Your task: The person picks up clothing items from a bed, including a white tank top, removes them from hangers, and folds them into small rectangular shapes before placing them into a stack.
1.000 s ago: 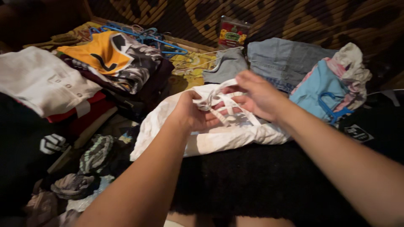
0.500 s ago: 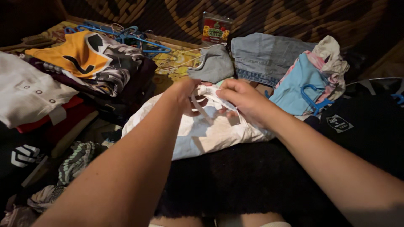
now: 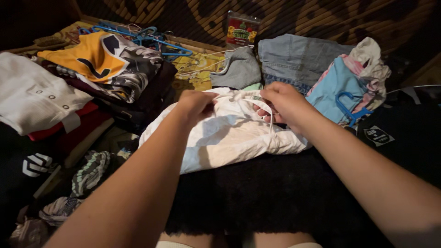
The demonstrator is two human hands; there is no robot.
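Red-green packet against back wall

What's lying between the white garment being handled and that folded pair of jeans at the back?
In the head view, a small grey garment lies between the white garment and the folded jeans, slightly left.

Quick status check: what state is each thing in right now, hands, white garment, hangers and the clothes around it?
left hand: closed on the white garment's top edge.
right hand: gripping the white hanger.
white garment: crumpled, lying on the dark fabric.
white hanger: partly tucked inside the garment.
blue hangers: loose, piled.
jeans: folded.
light blue garment: on a blue hanger.
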